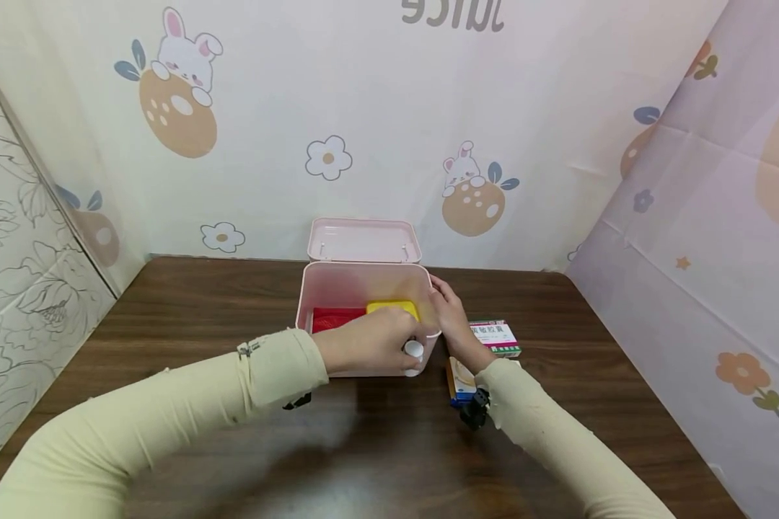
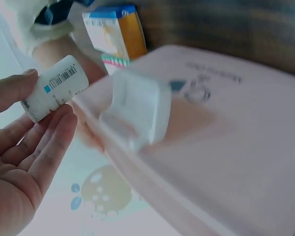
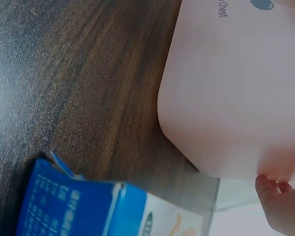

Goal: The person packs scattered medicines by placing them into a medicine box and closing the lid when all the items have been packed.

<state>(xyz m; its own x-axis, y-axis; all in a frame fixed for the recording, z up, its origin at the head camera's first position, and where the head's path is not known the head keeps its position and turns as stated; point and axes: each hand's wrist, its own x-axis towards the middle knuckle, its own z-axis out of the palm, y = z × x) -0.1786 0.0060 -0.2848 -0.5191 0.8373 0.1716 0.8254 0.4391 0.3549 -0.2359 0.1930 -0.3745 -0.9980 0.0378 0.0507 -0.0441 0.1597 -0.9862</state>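
Observation:
My left hand [image 1: 375, 340] pinches a small white bottle [image 2: 56, 88] between thumb and fingers, over the front right part of the pink box [image 1: 337, 281]. In the left wrist view the bottle's barcode label shows, beside the box's white latch [image 2: 140, 108]. My right hand [image 1: 456, 324] rests against the box's right side, its fingers at the rim; in the right wrist view the fingers [image 3: 282, 204] touch the pink wall. Inside the open box lie a red item [image 1: 337, 318] and a yellow item [image 1: 396, 305], partly hidden by my left hand.
The pink lid [image 1: 365, 241] stands raised behind the box, near the patterned cloth. Right of the box, a white, green and magenta carton [image 1: 495, 336] lies on the wooden table [image 1: 234, 295]. A blue and orange carton [image 1: 459, 382] is partly under my right wrist.

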